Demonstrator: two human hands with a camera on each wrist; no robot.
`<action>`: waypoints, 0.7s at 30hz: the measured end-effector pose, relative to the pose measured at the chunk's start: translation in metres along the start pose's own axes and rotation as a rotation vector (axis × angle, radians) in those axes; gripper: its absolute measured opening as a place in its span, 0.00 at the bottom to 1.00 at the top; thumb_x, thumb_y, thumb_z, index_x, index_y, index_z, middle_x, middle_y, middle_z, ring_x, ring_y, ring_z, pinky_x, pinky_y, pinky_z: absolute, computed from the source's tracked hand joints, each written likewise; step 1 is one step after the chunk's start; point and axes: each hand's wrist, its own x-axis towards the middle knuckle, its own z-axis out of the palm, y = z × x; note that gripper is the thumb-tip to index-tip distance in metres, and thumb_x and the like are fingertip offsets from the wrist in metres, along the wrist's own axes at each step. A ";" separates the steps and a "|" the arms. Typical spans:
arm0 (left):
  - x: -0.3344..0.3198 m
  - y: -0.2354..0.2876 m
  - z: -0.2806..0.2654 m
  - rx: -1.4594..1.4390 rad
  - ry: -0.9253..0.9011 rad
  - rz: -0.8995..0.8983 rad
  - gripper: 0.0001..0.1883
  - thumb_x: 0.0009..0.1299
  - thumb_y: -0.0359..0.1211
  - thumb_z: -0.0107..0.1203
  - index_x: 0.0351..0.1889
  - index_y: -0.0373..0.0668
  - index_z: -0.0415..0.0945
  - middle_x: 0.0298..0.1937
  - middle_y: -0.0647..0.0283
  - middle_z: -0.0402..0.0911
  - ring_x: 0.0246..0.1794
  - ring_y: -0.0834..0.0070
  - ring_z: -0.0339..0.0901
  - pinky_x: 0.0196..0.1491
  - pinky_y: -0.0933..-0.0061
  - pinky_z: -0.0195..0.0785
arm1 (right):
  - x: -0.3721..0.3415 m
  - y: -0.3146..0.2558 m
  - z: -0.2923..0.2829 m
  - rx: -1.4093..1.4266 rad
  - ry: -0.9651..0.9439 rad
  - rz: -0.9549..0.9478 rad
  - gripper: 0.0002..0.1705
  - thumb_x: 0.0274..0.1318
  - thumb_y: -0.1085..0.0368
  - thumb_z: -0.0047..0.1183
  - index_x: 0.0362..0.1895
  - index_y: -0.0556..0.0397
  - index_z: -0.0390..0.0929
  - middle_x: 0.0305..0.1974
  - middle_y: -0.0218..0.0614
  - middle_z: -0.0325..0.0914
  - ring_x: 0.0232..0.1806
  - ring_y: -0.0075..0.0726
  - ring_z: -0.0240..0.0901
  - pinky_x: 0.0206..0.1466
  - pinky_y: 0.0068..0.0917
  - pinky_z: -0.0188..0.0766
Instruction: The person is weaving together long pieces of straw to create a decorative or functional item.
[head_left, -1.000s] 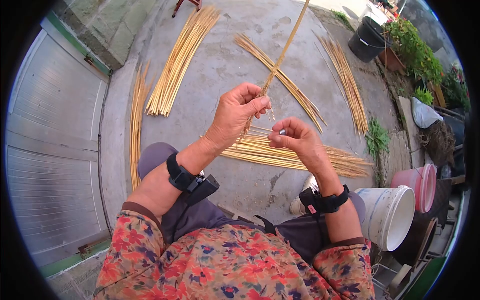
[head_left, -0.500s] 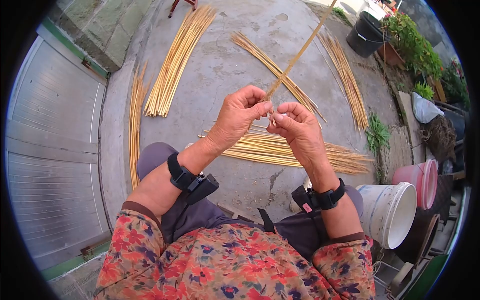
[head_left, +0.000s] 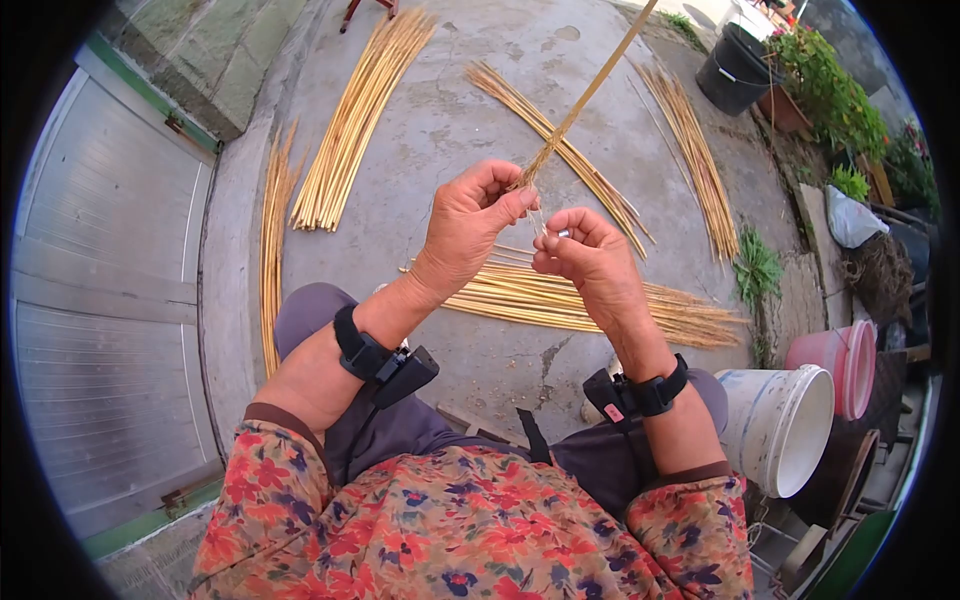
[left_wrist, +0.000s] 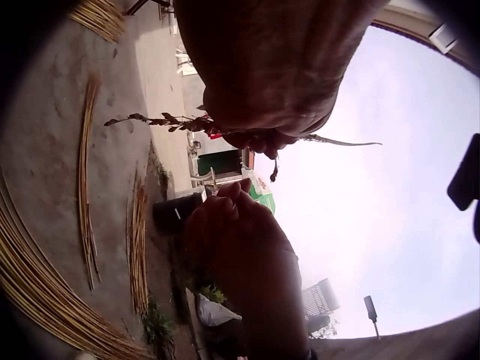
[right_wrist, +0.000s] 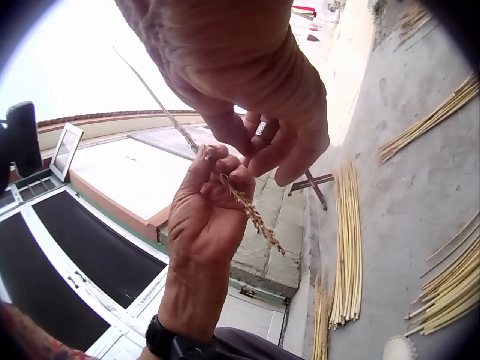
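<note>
My left hand point(head_left: 470, 225) pinches a dry grass stalk point(head_left: 590, 95) just at its seed head, between thumb and curled fingers. The stalk slants up and away to the right, past the frame's top edge. In the right wrist view the brown seed head point(right_wrist: 255, 217) sticks out below the left hand's fingers. My right hand point(head_left: 595, 265) is close beside it, thumb and forefinger together, with thin strands point(head_left: 537, 212) of the seed head reaching its fingertips. A silver metal band point(right_wrist: 261, 129) sits on one of its fingers.
On the concrete lie several bundles of stalks: a thick one point(head_left: 365, 120) at the far left, a crossing one point(head_left: 565, 150), one at right point(head_left: 695, 160), and one point(head_left: 560, 300) just beneath the hands. White point(head_left: 790, 430) and pink buckets point(head_left: 850, 370) stand at right, near potted plants point(head_left: 825, 95).
My right hand came in to the seed head at the left hand's fingertips, then drew slightly back down and right. The left hand keeps hold of the stalk, which tilted a little.
</note>
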 end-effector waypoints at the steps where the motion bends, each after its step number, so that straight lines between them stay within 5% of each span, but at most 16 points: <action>1: 0.002 0.001 -0.003 -0.046 0.019 -0.010 0.05 0.65 0.28 0.53 0.36 0.38 0.71 0.28 0.66 0.76 0.28 0.85 0.69 0.32 0.85 0.64 | -0.002 -0.004 -0.001 -0.123 -0.058 -0.007 0.09 0.51 0.69 0.54 0.36 0.56 0.71 0.27 0.31 0.75 0.28 0.21 0.72 0.34 0.18 0.71; 3: 0.003 0.001 -0.006 -0.093 0.027 -0.017 0.05 0.65 0.28 0.53 0.36 0.37 0.71 0.29 0.65 0.76 0.27 0.84 0.70 0.32 0.84 0.64 | -0.005 -0.010 0.000 -0.247 -0.122 -0.019 0.10 0.50 0.67 0.55 0.36 0.56 0.72 0.26 0.30 0.75 0.26 0.20 0.71 0.32 0.17 0.70; 5: 0.004 0.001 -0.008 -0.142 0.024 -0.030 0.05 0.65 0.28 0.53 0.36 0.37 0.71 0.29 0.64 0.76 0.27 0.84 0.70 0.32 0.84 0.64 | -0.013 -0.012 -0.001 -0.595 -0.462 0.207 0.12 0.50 0.64 0.56 0.37 0.56 0.72 0.25 0.29 0.74 0.25 0.19 0.70 0.29 0.16 0.67; 7: 0.003 0.001 -0.010 -0.152 0.043 -0.063 0.05 0.65 0.28 0.52 0.36 0.37 0.71 0.29 0.64 0.76 0.27 0.84 0.70 0.32 0.84 0.65 | -0.014 -0.003 -0.002 -0.674 -0.508 0.187 0.10 0.50 0.65 0.56 0.35 0.55 0.72 0.24 0.27 0.73 0.24 0.18 0.69 0.30 0.16 0.67; 10: 0.001 0.000 -0.008 -0.117 0.058 -0.064 0.05 0.64 0.28 0.52 0.35 0.36 0.71 0.29 0.64 0.76 0.26 0.84 0.70 0.31 0.84 0.65 | -0.009 -0.001 -0.003 -0.314 -0.052 -0.126 0.08 0.51 0.72 0.53 0.37 0.58 0.70 0.30 0.32 0.75 0.30 0.19 0.71 0.33 0.16 0.69; 14: 0.000 -0.005 -0.001 -0.056 0.044 -0.079 0.05 0.64 0.27 0.52 0.35 0.36 0.71 0.28 0.64 0.76 0.26 0.84 0.69 0.31 0.84 0.65 | -0.006 -0.006 0.007 -0.190 0.070 -0.246 0.10 0.51 0.73 0.53 0.38 0.59 0.69 0.33 0.33 0.75 0.34 0.22 0.72 0.40 0.19 0.72; 21: -0.001 -0.010 0.008 -0.001 0.042 -0.101 0.05 0.64 0.27 0.53 0.34 0.36 0.71 0.27 0.67 0.74 0.27 0.86 0.69 0.30 0.85 0.64 | 0.001 0.000 0.007 -0.216 0.089 -0.271 0.10 0.50 0.74 0.53 0.38 0.60 0.69 0.32 0.33 0.74 0.33 0.23 0.73 0.37 0.17 0.72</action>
